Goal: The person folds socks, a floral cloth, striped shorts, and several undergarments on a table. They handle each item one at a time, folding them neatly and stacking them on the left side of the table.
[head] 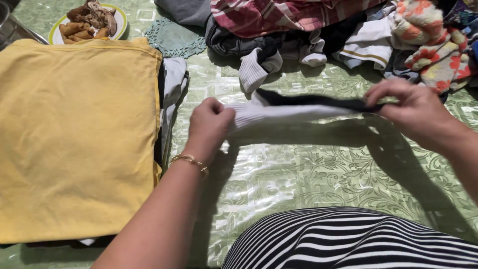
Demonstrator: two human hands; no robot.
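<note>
While one yellow shirt [74, 134] lies folded, two hands, left hand [209, 124] and right hand [416, 112], grip one stretched sock [294, 110].

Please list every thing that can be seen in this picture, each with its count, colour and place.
white-and-black sock pair: one pair, white with black, stretched between both hands above the table
folded yellow cloth: one, yellow, on a stack at left
grey folded garment: one, pale grey, under the yellow cloth's right edge
plate of fried food: one, white with yellow-green rim, top left
green lace doily: one, teal, beside the plate
loose white sock: one, white, below the pile
pile of unfolded clothes: one heap, mixed plaid, grey, floral, top right
green patterned tablecloth: one, light green
gold bracelet: one, left wrist
striped garment: one, black-white, bottom
left hand: fingers shut on sock cuff
right hand: fingers pinching sock toe
</note>
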